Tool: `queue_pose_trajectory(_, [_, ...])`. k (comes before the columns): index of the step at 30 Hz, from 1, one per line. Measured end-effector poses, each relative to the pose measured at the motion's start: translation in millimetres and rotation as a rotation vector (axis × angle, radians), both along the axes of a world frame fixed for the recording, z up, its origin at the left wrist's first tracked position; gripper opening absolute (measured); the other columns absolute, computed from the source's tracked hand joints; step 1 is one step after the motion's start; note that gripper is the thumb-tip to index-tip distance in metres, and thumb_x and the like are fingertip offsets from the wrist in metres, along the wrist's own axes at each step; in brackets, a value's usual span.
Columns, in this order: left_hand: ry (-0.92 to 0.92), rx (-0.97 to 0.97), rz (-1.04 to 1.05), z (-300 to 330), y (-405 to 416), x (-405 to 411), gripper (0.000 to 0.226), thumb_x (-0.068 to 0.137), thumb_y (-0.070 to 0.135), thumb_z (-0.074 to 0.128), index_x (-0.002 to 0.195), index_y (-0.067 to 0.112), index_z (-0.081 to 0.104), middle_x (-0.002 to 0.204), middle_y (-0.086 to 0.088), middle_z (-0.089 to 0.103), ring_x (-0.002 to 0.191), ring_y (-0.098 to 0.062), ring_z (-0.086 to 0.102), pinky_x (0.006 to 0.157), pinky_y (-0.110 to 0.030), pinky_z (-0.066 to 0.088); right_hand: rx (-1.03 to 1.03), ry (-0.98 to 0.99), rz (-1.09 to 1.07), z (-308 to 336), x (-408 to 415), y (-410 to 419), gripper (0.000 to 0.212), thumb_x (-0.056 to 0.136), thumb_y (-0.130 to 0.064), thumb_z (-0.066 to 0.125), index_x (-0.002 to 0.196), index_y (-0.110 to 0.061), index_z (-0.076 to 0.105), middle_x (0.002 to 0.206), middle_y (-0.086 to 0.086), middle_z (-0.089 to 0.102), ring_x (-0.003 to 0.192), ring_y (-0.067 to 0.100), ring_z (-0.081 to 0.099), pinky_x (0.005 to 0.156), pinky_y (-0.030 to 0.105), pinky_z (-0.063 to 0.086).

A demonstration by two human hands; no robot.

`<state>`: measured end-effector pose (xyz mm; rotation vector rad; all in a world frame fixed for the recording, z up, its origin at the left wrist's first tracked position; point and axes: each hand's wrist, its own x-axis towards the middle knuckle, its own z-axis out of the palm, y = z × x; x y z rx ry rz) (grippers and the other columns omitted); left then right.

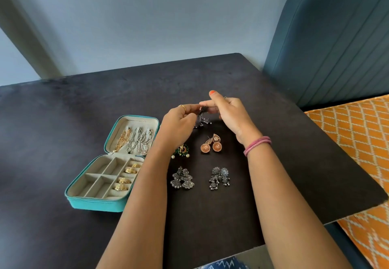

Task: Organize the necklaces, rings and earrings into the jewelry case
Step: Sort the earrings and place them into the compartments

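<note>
1. Above the far middle of the dark worktop (273, 121), the left hand (179, 124) and right hand (229, 114) meet, each grip pinched shut on a dark silver earring pair (201, 119) hanging between them with small beads dangling. Whether the 2 pieces are hooked together I cannot tell; pulling them apart sharply could bend a post or shed a bead.
2. Below the hands lie 4 other pairs: a green pair (182, 150) partly hidden by the left forearm, a copper dome pair (211, 145), a fan-shaped silver pair (182, 178) and a bell-drop silver pair (219, 178). A lowered wrist or forearm could sweep these out of place or mix the pairs.
3. To the left, the teal jewelry case (94, 204) lies open, necklaces (136, 140) hung in its lid, gold rings (126, 179) in the roll slots, the divided compartments bare. Carrying the held pair across could snag its drops on the chains or on the green pair.
4. A loose backing, if 1 is present, could drop onto the dark surface and be hard to find.
</note>
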<state>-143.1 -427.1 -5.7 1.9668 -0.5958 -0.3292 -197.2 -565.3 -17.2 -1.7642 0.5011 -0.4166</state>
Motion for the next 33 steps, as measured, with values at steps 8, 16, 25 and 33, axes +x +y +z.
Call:
queue_pose_trajectory(8, [-0.026, 0.067, 0.001, -1, -4, -4, 0.042, 0.09, 0.004, 0.041, 0.118, 0.024, 0.066, 0.116, 0.006, 0.068, 0.08, -0.026, 0.064, 0.067, -0.036, 0.05, -0.058, 0.059, -0.006, -7, 2, -8, 0.046, 0.1, -0.043, 0.037, 0.089, -0.025, 0.078, 0.096, -0.005, 0.075, 0.098, 0.007, 0.065, 0.097, 0.026, 0.043])
queue_pose_trajectory(16, [-0.052, 0.135, 0.036, -2, -4, -7, 0.044, 0.089, 0.006, 0.04, 0.121, 0.023, 0.064, 0.119, 0.009, 0.067, 0.112, -0.041, 0.055, 0.09, -0.041, 0.049, -0.084, 0.06, 0.005, -11, 3, -9, 0.046, 0.101, -0.041, 0.035, 0.088, -0.026, 0.076, 0.09, -0.01, 0.074, 0.098, 0.01, 0.064, 0.092, 0.025, 0.042])
queue_pose_trajectory(25, [-0.061, -0.16, 0.166, 1, -2, -11, 0.034, 0.089, 0.003, 0.046, 0.111, 0.02, 0.066, 0.1, 0.012, 0.067, 0.047, 0.009, 0.047, 0.053, -0.01, 0.035, 0.024, -0.075, -0.194, -12, 2, -11, 0.043, 0.1, -0.044, 0.041, 0.089, -0.018, 0.073, 0.084, -0.003, 0.074, 0.086, 0.015, 0.067, 0.077, 0.022, 0.047])
queue_pose_trajectory(33, [-0.047, -0.26, 0.174, 16, 36, -45, 0.03, 0.092, 0.005, 0.051, 0.109, 0.024, 0.066, 0.104, 0.013, 0.067, 0.084, 0.01, 0.059, 0.07, -0.003, 0.041, 0.047, -0.051, -0.188, -10, -4, -9, 0.035, 0.097, -0.045, 0.048, 0.086, -0.021, 0.071, 0.083, -0.003, 0.074, 0.08, 0.009, 0.065, 0.074, 0.019, 0.045])
